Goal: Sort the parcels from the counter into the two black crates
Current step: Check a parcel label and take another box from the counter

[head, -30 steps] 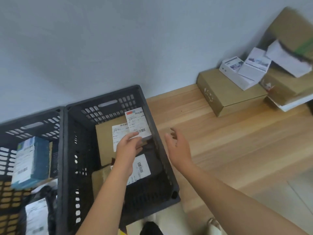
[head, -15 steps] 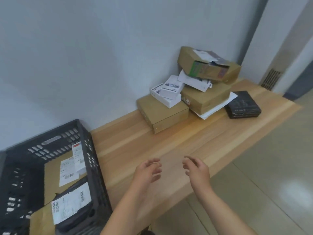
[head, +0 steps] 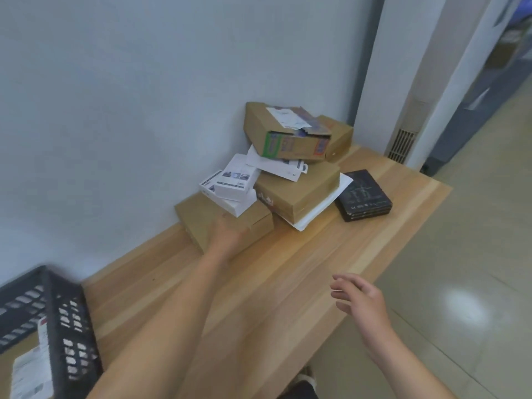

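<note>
Sitting nearest, the black crate (head: 72, 326) holds labelled parcels (head: 30, 370). The right hand (head: 364, 298) hovers empty, fingers loosely spread, at the wooden counter's (head: 288, 269) edge. Farther, the left hand (head: 227, 234) touches a flat cardboard box (head: 197, 216) fronting the parcel pile (head: 296, 188); its grip is blurred.

Ahead of me on the wooden counter (head: 288, 269) a flat brown box (head: 198, 217) carries two white cartons (head: 233, 182), a bigger brown box (head: 299, 188) lies under a torn, tilted one (head: 288, 133), black packets (head: 364, 194) are stacked just beside, and the black crate (head: 57, 312) at my left holds a labelled parcel (head: 28, 370).
</note>
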